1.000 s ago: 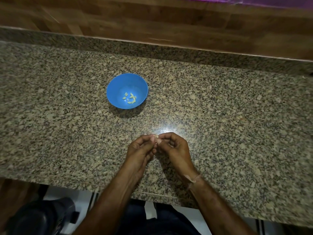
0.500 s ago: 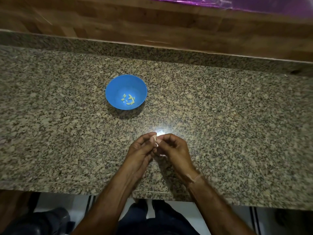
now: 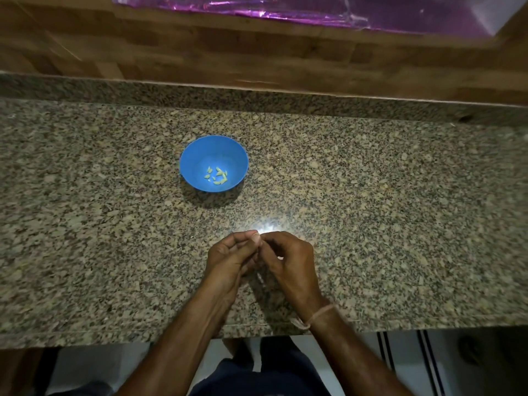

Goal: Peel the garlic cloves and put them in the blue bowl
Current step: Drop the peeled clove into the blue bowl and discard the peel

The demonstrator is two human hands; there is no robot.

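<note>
A blue bowl (image 3: 197, 158) stands on the granite counter with several pale peeled garlic cloves (image 3: 217, 176) in its bottom. In front of it, nearer the counter's front edge, my left hand (image 3: 228, 260) and my right hand (image 3: 290, 261) meet fingertip to fingertip. Both have curled fingers that pinch one small garlic clove between them; the clove is almost wholly hidden by the fingers. A small pale scrap (image 3: 280, 258) shows under my right hand's fingers.
The speckled granite counter (image 3: 400, 210) runs the width of the view, with a low granite upstand and a wooden wall (image 3: 257, 52) behind. Purple foil (image 3: 314, 12) lies at the top. The counter's front edge (image 3: 114, 335) is just below my wrists.
My fingertips have shifted slightly on the clove, and the pale piece seen between them earlier is now covered. The view has tilted a little; the bowl has not moved.
</note>
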